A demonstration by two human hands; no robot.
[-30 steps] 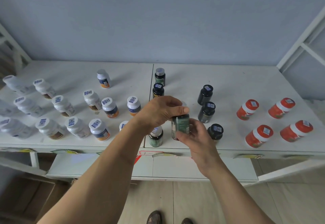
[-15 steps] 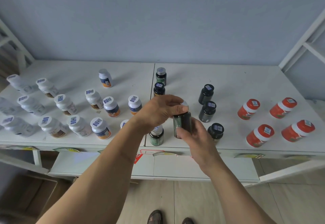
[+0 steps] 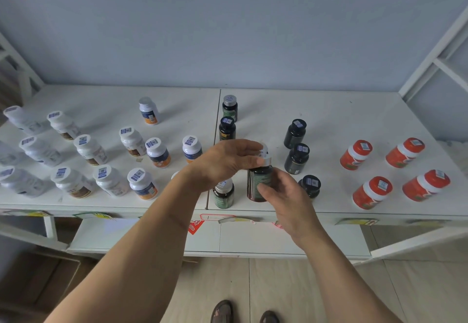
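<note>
While the right hand (image 3: 286, 201) clamps its grip round a dark green bottle (image 3: 260, 175) at the near edge of the white surface (image 3: 354, 115), the left hand (image 3: 222, 163) pinches the bottle's silver cap (image 3: 267, 162). Just beyond stand black bottles (image 3: 295, 132); orange bottles (image 3: 355, 155) sit further right, white bottles (image 3: 141, 183) left.

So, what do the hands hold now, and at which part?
One dark green bottle: the right hand grips its body, the left hand pinches its silver cap.

Held bottle (image 3: 259, 183) was near shelf (image 3: 354, 110) front edge; neighbour bottle (image 3: 223, 193) just left of it. L hand (image 3: 222, 163) lay over its top, R hand (image 3: 283, 196) at its right.
</note>
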